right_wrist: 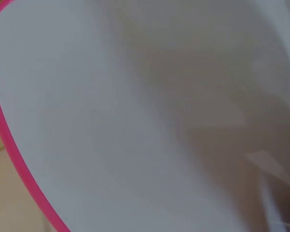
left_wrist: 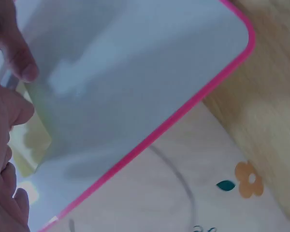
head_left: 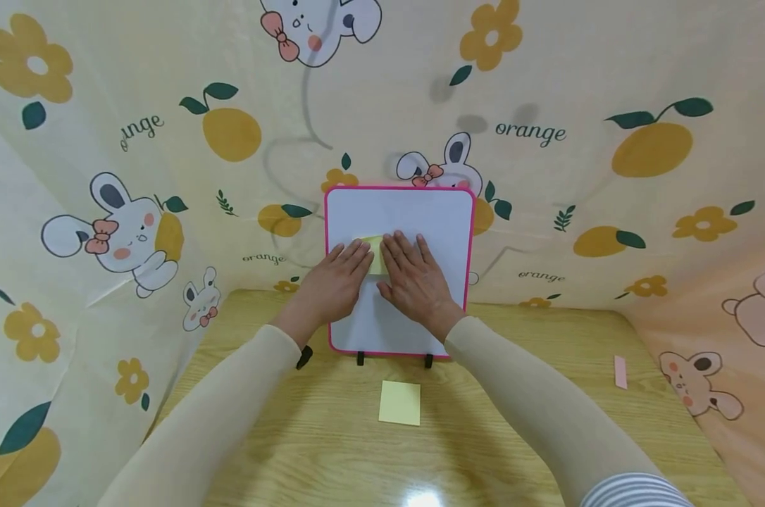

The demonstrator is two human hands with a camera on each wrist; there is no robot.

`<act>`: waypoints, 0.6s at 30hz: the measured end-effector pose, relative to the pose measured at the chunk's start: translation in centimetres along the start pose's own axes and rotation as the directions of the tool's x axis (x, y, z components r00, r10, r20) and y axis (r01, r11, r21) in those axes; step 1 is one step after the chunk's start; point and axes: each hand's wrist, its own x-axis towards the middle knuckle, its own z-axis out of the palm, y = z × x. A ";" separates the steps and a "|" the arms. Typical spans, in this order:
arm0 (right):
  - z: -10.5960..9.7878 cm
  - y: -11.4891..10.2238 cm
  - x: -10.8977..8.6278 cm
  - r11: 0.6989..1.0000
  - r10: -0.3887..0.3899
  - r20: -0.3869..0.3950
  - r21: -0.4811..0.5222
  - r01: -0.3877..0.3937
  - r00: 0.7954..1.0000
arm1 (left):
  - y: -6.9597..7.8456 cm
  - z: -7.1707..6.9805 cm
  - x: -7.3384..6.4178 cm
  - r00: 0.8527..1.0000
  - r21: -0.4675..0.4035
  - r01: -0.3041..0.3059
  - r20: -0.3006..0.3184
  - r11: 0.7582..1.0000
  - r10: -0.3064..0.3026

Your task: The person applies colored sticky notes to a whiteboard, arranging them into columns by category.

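Note:
A white board [head_left: 395, 324] with a pink rim stands upright on the table, leaning back near the printed cloth. On its upper middle lies a yellow sticky note [head_left: 377, 262], partly covered by both hands. My left hand [head_left: 334, 282] rests on the note's left side with fingers extended. From the other side, my right hand [head_left: 417, 278] presses flat with straight fingers over the note's right edge. In the left wrist view, part of the sticky note [left_wrist: 36, 140] shows between fingers. The right wrist view holds mostly board surface [right_wrist: 87, 121] and shadow.
A second yellow sticky note [head_left: 399, 403] lies on the wooden table [head_left: 332, 451] in front of the board. Black stand feet [head_left: 360, 358] jut from under its lower rim. A small pink strip [head_left: 620, 372] lies at the right. Printed cloth [head_left: 382, 105] surrounds the table.

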 end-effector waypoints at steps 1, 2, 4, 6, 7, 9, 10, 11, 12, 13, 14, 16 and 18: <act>0.0 0.0 0.0 1.000 -0.003 0.002 0.002 0.003 1.000 | -0.1 0.0 0.4 1.000 0.012 -0.008 0.018 1.000 0.008; 0.0 0.1 0.0 1.000 -0.004 0.006 0.004 0.004 1.000 | -0.1 0.0 0.7 0.999 0.022 -0.015 0.032 1.000 0.014; -0.1 0.1 0.0 1.000 -0.006 0.004 0.004 0.006 1.000 | -0.1 0.1 1.3 0.998 0.051 -0.019 0.059 0.999 0.016; -0.1 0.1 0.0 1.000 -0.005 0.003 0.006 0.005 1.000 | -0.1 0.1 1.7 0.996 0.084 -0.014 0.086 0.996 0.007; 0.0 0.1 0.0 1.000 -0.003 0.001 0.005 0.003 1.000 | -0.1 0.1 1.9 0.995 0.097 -0.013 0.096 0.995 0.003; 0.0 0.1 0.0 1.000 -0.001 -0.003 0.004 0.001 1.000 | -0.3 0.2 2.1 0.994 0.113 -0.012 0.112 0.994 -0.001; 0.1 0.0 0.0 1.000 -0.001 -0.003 0.005 0.001 1.000 | -0.4 0.2 2.2 0.993 0.116 -0.012 0.114 0.993 -0.001; 0.1 0.1 0.0 1.000 0.000 -0.001 0.003 0.000 1.000 | -0.5 0.3 2.2 0.993 0.115 -0.012 0.115 0.993 -0.001; 0.1 0.1 0.0 1.000 -0.001 0.000 -0.001 0.001 1.000 | -0.7 0.4 2.2 0.994 0.110 -0.012 0.114 0.994 -0.001; 0.1 0.1 -0.1 1.000 -0.002 0.003 -0.004 0.002 1.000 | -0.9 0.5 2.1 0.994 0.105 -0.009 0.112 0.994 -0.003; 0.1 0.2 -0.1 1.000 -0.002 0.008 -0.009 0.002 1.000 | -1.1 0.6 2.1 0.994 0.100 -0.004 0.109 0.995 -0.007; 0.1 0.3 -0.1 1.000 -0.005 0.024 -0.020 0.005 1.000 | -1.6 0.7 1.8 0.995 0.086 0.012 0.101 0.996 -0.020; 0.0 0.4 -0.2 1.000 -0.005 0.041 -0.027 0.007 0.999 | -2.2 0.9 1.4 0.995 0.067 0.029 0.097 0.997 -0.035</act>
